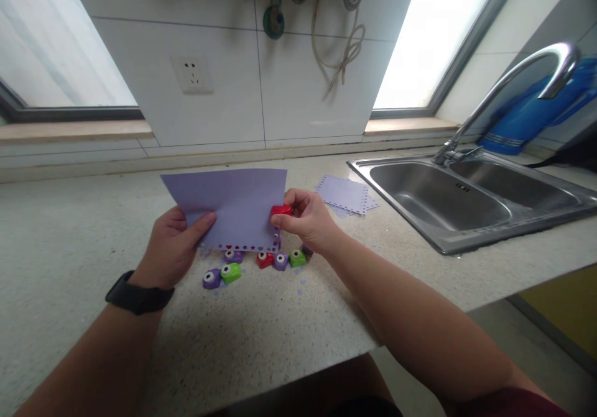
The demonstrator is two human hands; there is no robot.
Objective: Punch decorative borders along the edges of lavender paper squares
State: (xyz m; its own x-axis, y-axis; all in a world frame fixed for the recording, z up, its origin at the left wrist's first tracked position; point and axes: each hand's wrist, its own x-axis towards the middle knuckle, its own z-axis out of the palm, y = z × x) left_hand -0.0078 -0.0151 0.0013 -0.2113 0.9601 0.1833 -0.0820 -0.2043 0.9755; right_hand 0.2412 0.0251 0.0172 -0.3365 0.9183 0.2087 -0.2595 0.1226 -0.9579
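A purple sheet of paper is held up above the counter, with small punched shapes along its lower edge and at the lower right side. My left hand grips its lower left part, thumb on the near face. Between the thumb and fingers of my right hand is a red craft punch, set on the sheet's right edge. Beneath the paper lie several small punches, among them a green one, a purple one, a second red one and another green one.
Punched purple sheets lie in a pile behind my right hand. A steel double sink with a faucet is at the right, a blue object behind it. Small paper bits dot the speckled counter.
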